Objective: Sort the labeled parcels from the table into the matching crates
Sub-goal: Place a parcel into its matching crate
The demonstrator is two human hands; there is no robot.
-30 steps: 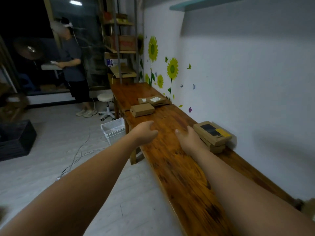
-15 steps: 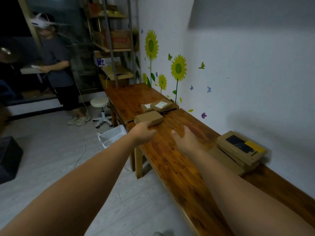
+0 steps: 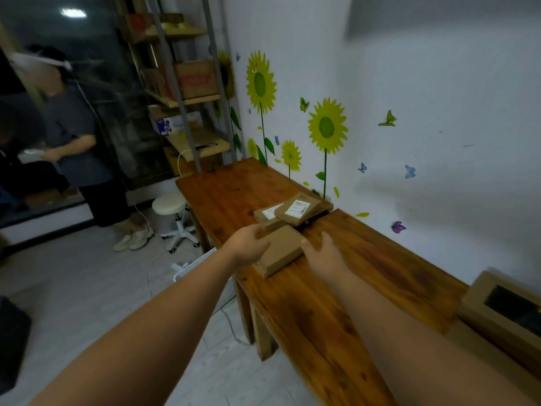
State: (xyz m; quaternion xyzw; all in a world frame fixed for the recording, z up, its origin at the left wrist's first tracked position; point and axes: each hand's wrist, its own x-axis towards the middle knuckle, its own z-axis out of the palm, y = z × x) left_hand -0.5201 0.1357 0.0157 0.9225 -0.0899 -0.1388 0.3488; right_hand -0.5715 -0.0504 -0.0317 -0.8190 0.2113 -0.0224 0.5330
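The sorting looks far from done. No parcel shows inside a crate. A white basket [image 3: 193, 264] stands on the floor just beside the left side of the tabletop [image 3: 380, 259]. It may be one of the crates. The left arm hides most of it, so what is inside cannot be seen.

The step now looks like picking up the next one, a plain parcel [image 3: 282, 250]. It lies flat near the left edge of the tabletop, between the two hands. It is a thin brown cardboard box. Its top shows no label, so the label may be underneath.

The left hand [image 3: 248, 244] lies on the left end of the plain parcel with its fingers bent over it. The picture does not show if it grips yet. The right hand [image 3: 325, 253] is open with its fingers straight. It sits on the right side of the plain parcel, and its thumb tip is at the corner.

Just past the plain parcel lies a labeled parcel [image 3: 297, 210] with a white sticker on top. It leans on a second labeled parcel [image 3: 266, 219]. Both wait to be sorted. A bigger box [image 3: 503, 315] with a dark window sits near, on the right.
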